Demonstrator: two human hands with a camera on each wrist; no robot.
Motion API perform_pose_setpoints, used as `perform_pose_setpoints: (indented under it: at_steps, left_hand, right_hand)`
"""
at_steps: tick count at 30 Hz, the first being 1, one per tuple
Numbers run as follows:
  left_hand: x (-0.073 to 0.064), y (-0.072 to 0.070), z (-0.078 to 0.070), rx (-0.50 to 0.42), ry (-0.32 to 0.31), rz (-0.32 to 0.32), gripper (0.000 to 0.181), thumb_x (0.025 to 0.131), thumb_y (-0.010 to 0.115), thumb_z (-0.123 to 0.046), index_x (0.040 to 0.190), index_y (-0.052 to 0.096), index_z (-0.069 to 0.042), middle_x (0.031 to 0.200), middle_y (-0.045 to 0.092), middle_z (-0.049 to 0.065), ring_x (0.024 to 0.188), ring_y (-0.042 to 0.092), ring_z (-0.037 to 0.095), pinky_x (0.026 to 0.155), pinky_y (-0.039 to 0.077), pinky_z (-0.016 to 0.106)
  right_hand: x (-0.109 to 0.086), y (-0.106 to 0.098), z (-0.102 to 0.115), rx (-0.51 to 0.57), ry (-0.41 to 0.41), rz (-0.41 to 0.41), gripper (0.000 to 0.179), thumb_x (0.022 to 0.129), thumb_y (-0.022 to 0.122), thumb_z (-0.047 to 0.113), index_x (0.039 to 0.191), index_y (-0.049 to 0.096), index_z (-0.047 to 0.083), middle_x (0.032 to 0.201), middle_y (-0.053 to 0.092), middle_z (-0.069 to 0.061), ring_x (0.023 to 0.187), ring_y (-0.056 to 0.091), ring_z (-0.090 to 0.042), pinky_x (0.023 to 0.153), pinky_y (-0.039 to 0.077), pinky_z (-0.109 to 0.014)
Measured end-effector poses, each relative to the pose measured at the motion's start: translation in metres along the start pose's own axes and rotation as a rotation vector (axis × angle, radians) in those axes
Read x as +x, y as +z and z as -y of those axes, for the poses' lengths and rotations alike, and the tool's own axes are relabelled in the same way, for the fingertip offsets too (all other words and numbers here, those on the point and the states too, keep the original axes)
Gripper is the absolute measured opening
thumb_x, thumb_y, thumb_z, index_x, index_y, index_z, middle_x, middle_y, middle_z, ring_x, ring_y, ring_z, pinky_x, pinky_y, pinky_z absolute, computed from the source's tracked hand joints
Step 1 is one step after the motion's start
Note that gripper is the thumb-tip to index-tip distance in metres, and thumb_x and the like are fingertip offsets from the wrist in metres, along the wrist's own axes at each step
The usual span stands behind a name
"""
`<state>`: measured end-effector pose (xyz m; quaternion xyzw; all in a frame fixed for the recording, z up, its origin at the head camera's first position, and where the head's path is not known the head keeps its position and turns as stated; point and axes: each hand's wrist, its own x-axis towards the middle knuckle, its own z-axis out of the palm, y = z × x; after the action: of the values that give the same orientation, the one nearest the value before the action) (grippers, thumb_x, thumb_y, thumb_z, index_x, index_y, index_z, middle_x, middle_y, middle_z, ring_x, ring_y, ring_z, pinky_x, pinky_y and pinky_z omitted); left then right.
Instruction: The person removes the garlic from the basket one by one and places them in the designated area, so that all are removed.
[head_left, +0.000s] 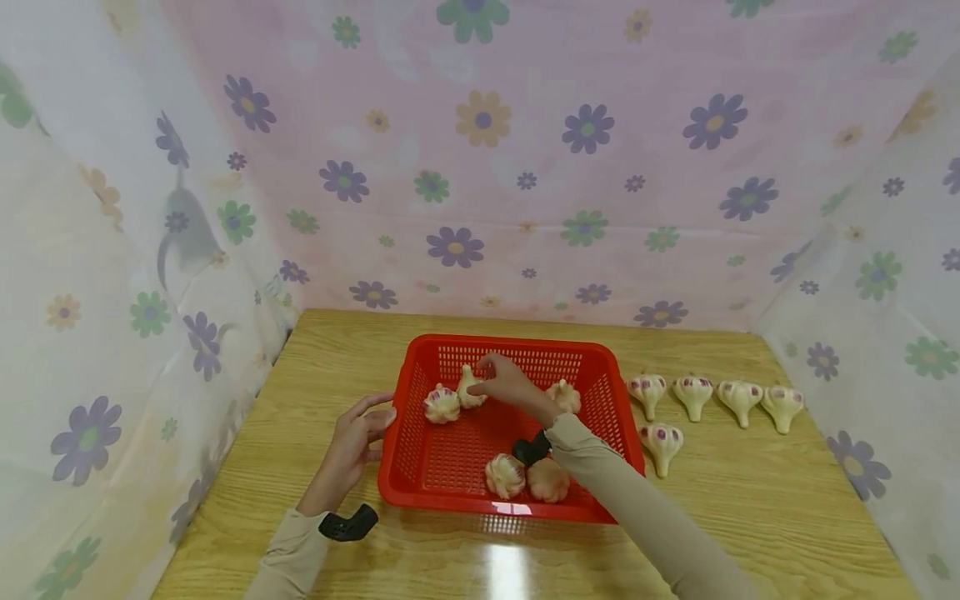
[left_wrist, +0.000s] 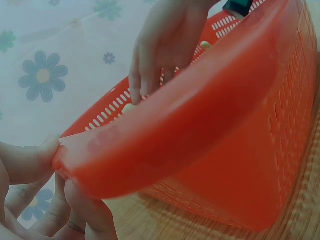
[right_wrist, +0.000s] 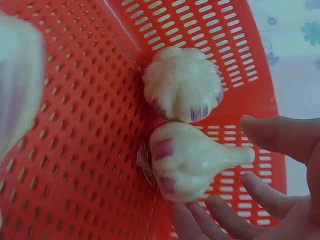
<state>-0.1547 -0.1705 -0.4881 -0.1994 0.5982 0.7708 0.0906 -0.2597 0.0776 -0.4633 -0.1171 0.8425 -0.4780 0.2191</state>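
My left hand (head_left: 349,447) grips the left rim of a red plastic basket (head_left: 517,342); in the left wrist view the thumb lies over the rim and the fingers curl beneath. Inside the basket, my right hand (head_left: 512,387) is at a garlic bulb (right_wrist: 187,161) whose stem points toward the palm. Thumb and index finger stand apart on either side of that stem, while other fingertips are right at the bulb's side. A second garlic bulb (right_wrist: 182,82) lies against it by the basket wall.
Other bulbs in the basket include one near the front wall (head_left: 505,476), one beside it (head_left: 548,481) and one at the right (head_left: 564,397). Several garlic bulbs (head_left: 692,396) stand in rows right of the basket on the wooden table (head_left: 337,350). Flowered cloth (head_left: 525,208) encloses the table.
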Motion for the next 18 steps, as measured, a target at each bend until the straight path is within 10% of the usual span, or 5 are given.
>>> perform_pose_setpoints:
  at_steps: [18]
  left_hand:
    - [0.0, 0.0, 0.001, 0.008, 0.004, -0.002, 0.043, 0.086, 0.064, -0.014, 0.129, 0.056, -0.013, 0.106, 0.064, 0.011, 0.084, 0.064, 0.024, 0.068, 0.055, 0.045]
  right_hand:
    - [0.009, 0.023, -0.011, -0.123, -0.036, -0.026, 0.048, 0.073, 0.08, 0.006, 0.115, 0.056, 0.0, 0.118, 0.054, -0.017, 0.096, 0.051, -0.028, 0.077, 0.049, -0.039]
